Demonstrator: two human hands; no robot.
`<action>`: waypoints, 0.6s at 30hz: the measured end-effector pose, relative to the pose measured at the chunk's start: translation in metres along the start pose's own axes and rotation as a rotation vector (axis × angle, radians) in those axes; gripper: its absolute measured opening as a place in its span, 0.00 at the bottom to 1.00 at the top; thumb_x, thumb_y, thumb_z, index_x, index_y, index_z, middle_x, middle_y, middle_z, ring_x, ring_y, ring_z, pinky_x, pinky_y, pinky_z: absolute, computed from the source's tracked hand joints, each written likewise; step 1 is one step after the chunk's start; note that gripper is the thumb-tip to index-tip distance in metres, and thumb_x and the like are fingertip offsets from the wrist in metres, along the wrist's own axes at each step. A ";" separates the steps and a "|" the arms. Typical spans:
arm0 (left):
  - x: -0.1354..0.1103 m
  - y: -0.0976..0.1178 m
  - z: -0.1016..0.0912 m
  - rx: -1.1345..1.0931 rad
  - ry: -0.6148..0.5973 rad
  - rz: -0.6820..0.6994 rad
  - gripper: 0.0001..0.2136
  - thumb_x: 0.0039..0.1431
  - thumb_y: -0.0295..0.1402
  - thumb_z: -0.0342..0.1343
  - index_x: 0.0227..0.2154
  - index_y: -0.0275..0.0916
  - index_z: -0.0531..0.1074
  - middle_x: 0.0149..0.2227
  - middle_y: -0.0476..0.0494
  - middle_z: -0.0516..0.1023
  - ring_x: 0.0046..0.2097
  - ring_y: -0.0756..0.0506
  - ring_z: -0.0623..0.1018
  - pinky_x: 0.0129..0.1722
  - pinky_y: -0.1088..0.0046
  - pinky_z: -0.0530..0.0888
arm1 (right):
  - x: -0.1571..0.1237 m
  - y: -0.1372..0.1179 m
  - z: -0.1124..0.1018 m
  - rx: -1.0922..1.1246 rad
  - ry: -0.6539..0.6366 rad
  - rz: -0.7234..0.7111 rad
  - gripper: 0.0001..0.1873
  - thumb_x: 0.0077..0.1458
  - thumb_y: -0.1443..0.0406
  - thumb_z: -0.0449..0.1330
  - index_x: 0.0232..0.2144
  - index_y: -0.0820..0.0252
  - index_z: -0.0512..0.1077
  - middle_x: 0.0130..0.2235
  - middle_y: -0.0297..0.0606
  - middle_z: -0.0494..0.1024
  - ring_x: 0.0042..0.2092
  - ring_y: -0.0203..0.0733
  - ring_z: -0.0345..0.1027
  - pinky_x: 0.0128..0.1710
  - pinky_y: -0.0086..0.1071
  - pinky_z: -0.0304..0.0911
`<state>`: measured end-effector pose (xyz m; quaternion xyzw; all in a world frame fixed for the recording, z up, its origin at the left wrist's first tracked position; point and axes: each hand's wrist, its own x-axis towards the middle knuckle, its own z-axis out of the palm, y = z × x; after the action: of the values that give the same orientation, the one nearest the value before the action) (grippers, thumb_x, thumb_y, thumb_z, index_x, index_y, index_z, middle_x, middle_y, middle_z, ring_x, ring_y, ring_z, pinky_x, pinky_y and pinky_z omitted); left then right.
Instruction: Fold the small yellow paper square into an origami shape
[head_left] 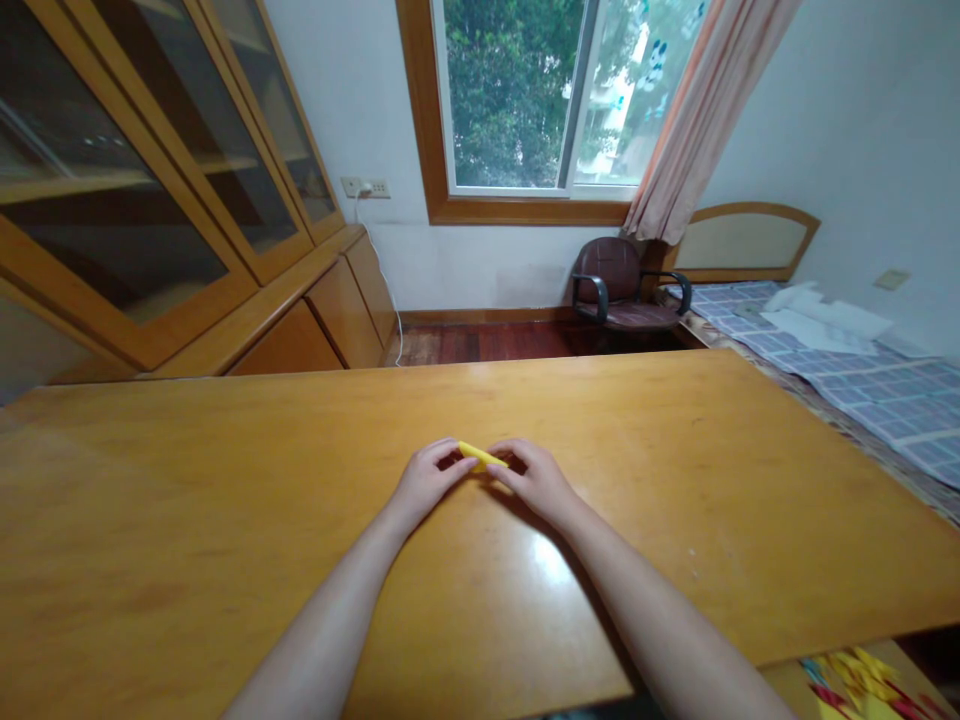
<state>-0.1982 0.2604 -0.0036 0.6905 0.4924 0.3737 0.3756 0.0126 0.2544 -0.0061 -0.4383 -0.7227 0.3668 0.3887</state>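
A small yellow piece of folded paper is held between both hands near the middle of the wooden table. My left hand is closed on its left end, thumb in front and fingers behind. On the right end, my right hand pinches it between thumb and fingers. The paper slants down slightly to the right. Its underside and the parts inside the fingers are hidden.
Past the table's far edge stands a dark red armchair under the window. Glass-door cabinets line the left. A bed is at the right. Colourful yellow and red pieces lie on a lower surface at bottom right.
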 end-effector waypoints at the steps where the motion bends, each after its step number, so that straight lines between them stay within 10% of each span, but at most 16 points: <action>1: 0.000 0.000 0.000 -0.001 0.000 0.003 0.13 0.57 0.42 0.59 0.30 0.36 0.77 0.30 0.46 0.75 0.34 0.47 0.73 0.35 0.73 0.70 | 0.000 -0.001 -0.001 -0.015 0.006 -0.014 0.10 0.58 0.61 0.63 0.40 0.59 0.76 0.40 0.39 0.79 0.41 0.41 0.71 0.41 0.33 0.65; 18: -0.002 0.002 0.001 -0.024 -0.040 -0.002 0.12 0.56 0.41 0.60 0.36 0.37 0.78 0.36 0.42 0.81 0.37 0.44 0.78 0.40 0.71 0.73 | 0.004 0.011 0.004 0.116 0.008 0.099 0.11 0.55 0.61 0.64 0.38 0.61 0.78 0.35 0.39 0.80 0.35 0.39 0.71 0.36 0.31 0.65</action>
<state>-0.1973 0.2581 -0.0027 0.6927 0.4811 0.3653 0.3940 0.0114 0.2608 -0.0164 -0.4516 -0.6760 0.4251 0.3980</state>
